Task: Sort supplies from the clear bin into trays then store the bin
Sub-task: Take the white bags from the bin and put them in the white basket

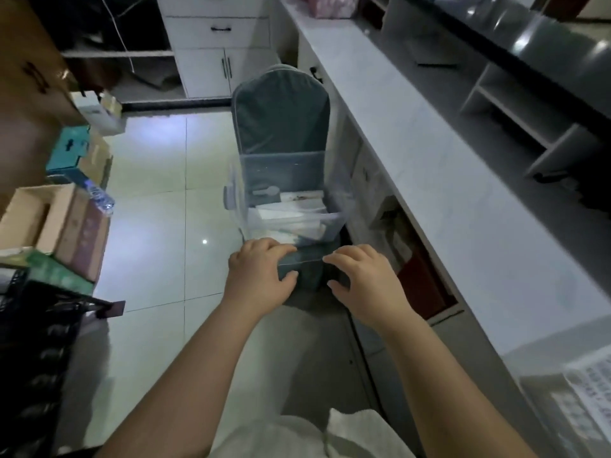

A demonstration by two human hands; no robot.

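Dim, soft-focus view; glare on the floor tiles [155, 140], edges bowed.

Your clear bin [231, 196] holds white packets [291, 213]. Under it sits a dull teal chair [281, 127]; left of it, glossy pale cream floor tiles [148, 226].

clear bin [291, 206] of white packets on chair seat.

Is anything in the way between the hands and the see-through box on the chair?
No, nothing visible. The left hand and right hand hold the near rim of the clear bin, which sits on the green chair.
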